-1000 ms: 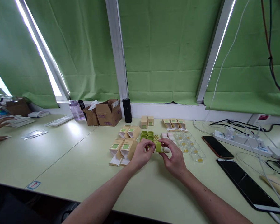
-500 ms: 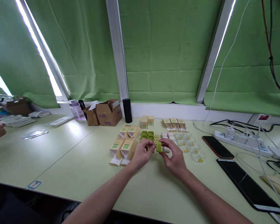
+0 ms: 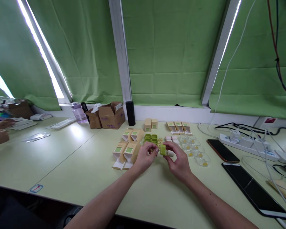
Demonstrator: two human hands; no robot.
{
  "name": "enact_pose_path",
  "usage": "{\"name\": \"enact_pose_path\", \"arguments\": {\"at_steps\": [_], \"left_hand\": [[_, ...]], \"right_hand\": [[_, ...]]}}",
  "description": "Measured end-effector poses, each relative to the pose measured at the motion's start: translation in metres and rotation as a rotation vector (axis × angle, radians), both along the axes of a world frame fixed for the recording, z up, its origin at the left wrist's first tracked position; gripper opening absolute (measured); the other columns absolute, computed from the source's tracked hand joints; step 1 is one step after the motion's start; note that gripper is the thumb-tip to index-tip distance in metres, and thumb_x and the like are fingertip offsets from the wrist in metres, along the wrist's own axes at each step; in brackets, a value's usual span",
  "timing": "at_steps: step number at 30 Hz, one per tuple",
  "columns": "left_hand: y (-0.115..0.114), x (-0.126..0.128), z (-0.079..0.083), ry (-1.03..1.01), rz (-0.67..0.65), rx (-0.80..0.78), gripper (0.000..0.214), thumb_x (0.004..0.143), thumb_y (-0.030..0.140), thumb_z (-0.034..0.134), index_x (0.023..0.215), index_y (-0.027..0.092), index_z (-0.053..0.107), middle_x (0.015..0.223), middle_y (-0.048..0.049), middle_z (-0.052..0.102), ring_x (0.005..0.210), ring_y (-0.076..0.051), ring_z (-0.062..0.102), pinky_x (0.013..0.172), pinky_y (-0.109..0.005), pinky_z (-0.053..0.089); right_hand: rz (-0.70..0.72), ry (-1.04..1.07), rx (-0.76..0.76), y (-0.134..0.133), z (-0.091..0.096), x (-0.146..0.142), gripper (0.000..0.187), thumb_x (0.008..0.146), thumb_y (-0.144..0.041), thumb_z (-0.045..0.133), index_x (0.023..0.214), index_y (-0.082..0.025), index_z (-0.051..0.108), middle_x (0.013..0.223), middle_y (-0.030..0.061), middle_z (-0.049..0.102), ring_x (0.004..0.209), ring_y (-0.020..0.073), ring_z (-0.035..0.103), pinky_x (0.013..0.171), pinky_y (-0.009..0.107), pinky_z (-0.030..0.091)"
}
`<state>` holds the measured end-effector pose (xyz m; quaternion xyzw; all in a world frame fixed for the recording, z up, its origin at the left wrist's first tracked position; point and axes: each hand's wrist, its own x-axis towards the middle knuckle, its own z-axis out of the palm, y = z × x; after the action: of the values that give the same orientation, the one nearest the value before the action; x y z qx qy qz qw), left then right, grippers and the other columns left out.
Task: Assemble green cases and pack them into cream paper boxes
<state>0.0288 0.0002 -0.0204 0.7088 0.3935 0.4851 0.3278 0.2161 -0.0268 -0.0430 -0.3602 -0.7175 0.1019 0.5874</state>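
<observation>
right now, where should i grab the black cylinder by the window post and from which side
Wrap the black cylinder around its middle, coming from the front right. It stands upright with smooth round sides, and the open cardboard box sits close on its left. Left hand and right hand both pinch the small green case.

One camera sat on the person's head, above the near edge of the table (image 3: 69, 159), facing forward and down toward the green blinds (image 3: 169, 57) at 12 o'clock. It stood close. The left hand (image 3: 145, 158) and right hand (image 3: 180, 163), closed together on a small green case (image 3: 162, 149), lay near the centre, with the forearms entering from 6 o'clock. The wide lens took in a co-worker's hands (image 3: 0, 136) at 9 o'clock and a power strip (image 3: 248, 144) at 3 o'clock.
</observation>
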Motion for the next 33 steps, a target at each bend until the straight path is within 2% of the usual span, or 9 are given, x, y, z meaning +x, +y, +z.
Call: {"name": "enact_pose_path", "arguments": {"at_steps": [19, 26, 33], "left_hand": [[-0.0013, -0.0014, 0.0016, -0.022, 0.008, -0.011, 0.021, 0.09, 0.038, 0.068, 0.084, 0.019, 0.069, 0.075, -0.003, 0.066, 0.071, -0.018, 0.061, 0.069, -0.031, 0.05], [-0.001, -0.0011, 0.0027, -0.051, -0.001, -0.028, 0.025, 0.089, 0.044, 0.069, 0.083, 0.019, 0.069, 0.074, -0.0027, 0.065, 0.07, -0.018, 0.061, 0.07, -0.03, 0.05], [-0.0013, -0.0007, 0.004, -0.101, -0.01, -0.052, 0.023, 0.09, 0.04, 0.07, 0.082, 0.018, 0.068, 0.073, -0.0019, 0.066, 0.07, -0.017, 0.063, 0.069, -0.029, 0.05]], "right_hand": [[-0.01, 0.002, 0.005, 0.0, -0.0001, 0.0005, 0.044, 0.09, -0.015, 0.064, 0.133, -0.027, 0.064, 0.13, 0.0098, 0.071, 0.114, 0.0278, 0.072, 0.096, 0.047, 0.066], [-0.022, -0.006, 0.02, -0.0001, 0.0004, 0.0007, 0.044, 0.091, -0.016, 0.064, 0.134, -0.027, 0.064, 0.13, 0.01, 0.071, 0.114, 0.0285, 0.073, 0.095, 0.048, 0.066], [-0.021, 0.004, 0.012, -0.0003, 0.0014, 0.0006, 0.045, 0.091, -0.016, 0.064, 0.134, -0.027, 0.063, 0.13, 0.0099, 0.071, 0.113, 0.0285, 0.073, 0.095, 0.047, 0.066]]}}
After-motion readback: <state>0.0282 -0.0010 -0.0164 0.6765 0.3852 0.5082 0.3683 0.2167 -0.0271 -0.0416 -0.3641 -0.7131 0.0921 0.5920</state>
